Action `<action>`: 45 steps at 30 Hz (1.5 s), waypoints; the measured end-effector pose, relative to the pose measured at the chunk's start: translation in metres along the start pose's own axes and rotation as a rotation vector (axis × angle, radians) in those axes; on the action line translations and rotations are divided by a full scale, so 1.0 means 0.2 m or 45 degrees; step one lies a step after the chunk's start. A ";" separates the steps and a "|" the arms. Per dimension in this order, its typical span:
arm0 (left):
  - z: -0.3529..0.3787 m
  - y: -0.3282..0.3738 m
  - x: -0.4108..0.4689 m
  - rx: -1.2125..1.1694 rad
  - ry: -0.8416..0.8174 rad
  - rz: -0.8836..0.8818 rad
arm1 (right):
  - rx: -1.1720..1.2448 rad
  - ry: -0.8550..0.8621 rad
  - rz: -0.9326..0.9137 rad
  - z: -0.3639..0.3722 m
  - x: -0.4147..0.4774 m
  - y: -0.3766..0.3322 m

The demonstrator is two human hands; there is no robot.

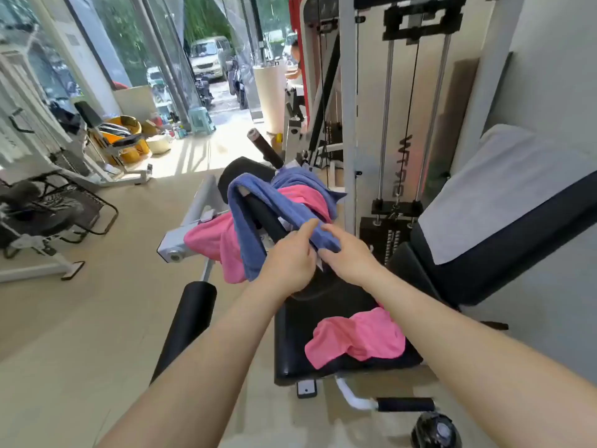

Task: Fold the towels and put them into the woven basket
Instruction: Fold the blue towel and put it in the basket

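Soft blue cloth towel [258, 215]; glossy black padded seat [323, 305].

1. A gym: right of the right hand [350, 253] stands a cable machine [347, 92] with a weight stack [378, 232] on guide rods.
2. Beneath both hands lies a black padded bench [290, 344]; a padded roller [190, 318] sits below the left hand [287, 263].
3. Far left of the left hand stands another white-framed exercise machine [126, 180].
4. Beyond the hands, glass frontage [129, 43] opens onto what seems a street with a parked van [210, 56].
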State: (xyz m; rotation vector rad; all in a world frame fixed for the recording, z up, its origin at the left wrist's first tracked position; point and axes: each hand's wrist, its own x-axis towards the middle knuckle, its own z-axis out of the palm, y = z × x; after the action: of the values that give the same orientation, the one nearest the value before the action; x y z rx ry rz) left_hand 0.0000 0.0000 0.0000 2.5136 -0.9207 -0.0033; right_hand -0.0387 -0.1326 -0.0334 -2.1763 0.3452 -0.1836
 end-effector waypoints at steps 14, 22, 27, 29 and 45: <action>-0.14 0.27 0.07 -1.017 0.326 0.100 | 1.212 -0.353 0.105 -0.23 0.03 0.12; -0.03 0.46 -0.02 -1.921 -0.318 -0.083 | 1.825 -0.411 0.261 -0.42 -0.34 0.04; 0.05 0.50 -0.23 -1.522 -0.220 0.003 | 1.213 0.147 0.102 -0.44 -0.61 0.00; 0.04 0.50 -0.32 -1.292 -0.246 0.120 | 1.103 0.309 0.088 -0.46 -0.73 -0.03; -0.09 1.03 -0.83 -1.175 -0.929 0.872 | -0.260 0.490 0.127 -0.80 -1.81 -0.39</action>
State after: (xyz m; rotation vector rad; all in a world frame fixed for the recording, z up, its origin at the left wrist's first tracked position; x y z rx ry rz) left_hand -0.2518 -0.0293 0.0769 1.2464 -1.5449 -0.9345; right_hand -0.4105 -0.0990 0.1224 -2.3126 0.7153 -0.5347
